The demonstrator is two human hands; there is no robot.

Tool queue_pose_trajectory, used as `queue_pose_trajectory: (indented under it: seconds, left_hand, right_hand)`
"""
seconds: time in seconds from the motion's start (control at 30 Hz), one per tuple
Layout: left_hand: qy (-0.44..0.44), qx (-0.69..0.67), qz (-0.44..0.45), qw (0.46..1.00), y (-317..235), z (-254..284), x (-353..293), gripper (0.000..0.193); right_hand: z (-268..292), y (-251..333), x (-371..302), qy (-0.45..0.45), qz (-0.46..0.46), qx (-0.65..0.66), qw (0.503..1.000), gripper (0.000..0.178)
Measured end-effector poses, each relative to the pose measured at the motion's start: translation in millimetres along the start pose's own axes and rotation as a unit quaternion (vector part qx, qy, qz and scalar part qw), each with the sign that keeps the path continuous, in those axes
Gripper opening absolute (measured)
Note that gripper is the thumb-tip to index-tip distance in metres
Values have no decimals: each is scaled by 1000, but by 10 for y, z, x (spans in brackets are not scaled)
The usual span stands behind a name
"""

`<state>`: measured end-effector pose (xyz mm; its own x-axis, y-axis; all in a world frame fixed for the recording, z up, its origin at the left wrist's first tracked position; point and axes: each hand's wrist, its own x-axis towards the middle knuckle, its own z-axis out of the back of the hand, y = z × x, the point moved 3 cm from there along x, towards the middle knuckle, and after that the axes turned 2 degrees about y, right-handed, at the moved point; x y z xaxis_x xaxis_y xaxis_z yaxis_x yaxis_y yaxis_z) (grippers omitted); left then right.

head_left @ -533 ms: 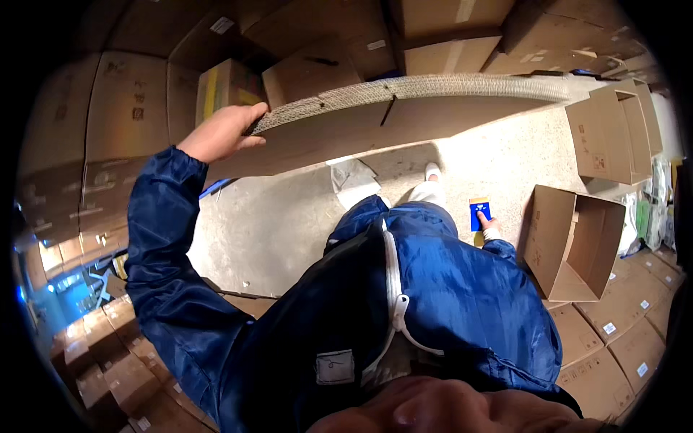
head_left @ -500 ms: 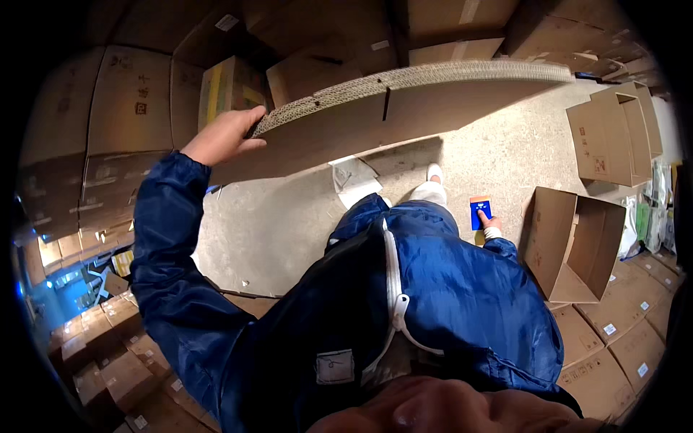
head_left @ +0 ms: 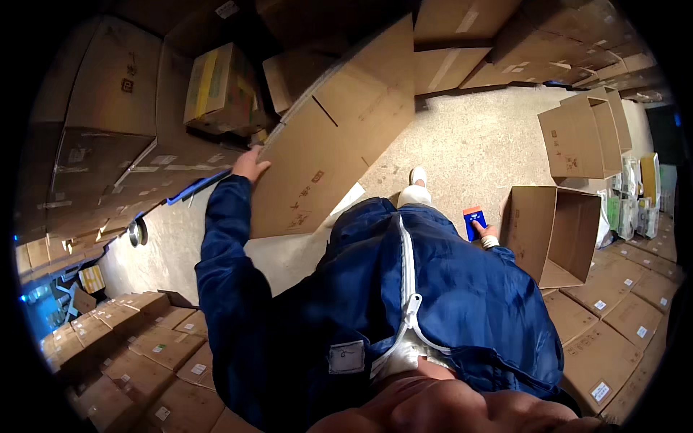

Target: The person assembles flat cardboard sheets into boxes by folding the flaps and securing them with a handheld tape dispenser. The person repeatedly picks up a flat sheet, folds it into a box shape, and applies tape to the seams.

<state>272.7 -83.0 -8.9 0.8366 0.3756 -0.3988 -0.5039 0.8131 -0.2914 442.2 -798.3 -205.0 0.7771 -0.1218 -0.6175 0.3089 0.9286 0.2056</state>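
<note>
My left hand (head_left: 250,165) grips the upper edge of a bundle of flattened cardboard boxes (head_left: 328,155). The bundle stands tilted in front of me, its broad printed face toward me and its far end near the stacked cartons. Low at my right side, my right hand (head_left: 487,232) is closed around a small flat blue and orange packet (head_left: 473,217), thumb on its face. Just right of that hand stands an open-topped brown carton (head_left: 530,231), apart from it.
Stacked cartons (head_left: 115,79) wall the left and far sides. A yellow-taped carton (head_left: 216,86) sits behind the bundle. More open cartons (head_left: 577,141) stand at the far right beside clear-wrapped goods (head_left: 632,198). Closed cartons (head_left: 603,361) lie near me, and a pale floor (head_left: 462,137) shows between.
The cardboard bundle has swung from lying across the view to a steep slant, showing more of its printed face. My left hand has moved right and lower; the right still holds the packet.
</note>
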Motion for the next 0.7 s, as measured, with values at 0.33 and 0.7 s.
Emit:
queue_pose_trajectory:
  seconds: [0.33,0.7]
  left_hand:
    - [-232,185,31,955,-260,-749,-383,66]
    - [-204,-87,-67,973,-366,-660,-555,32]
  right_hand:
    - [316,773,-30,29,63,-86,994,79]
    - [175,3597,-262,80,247,-155,953,87]
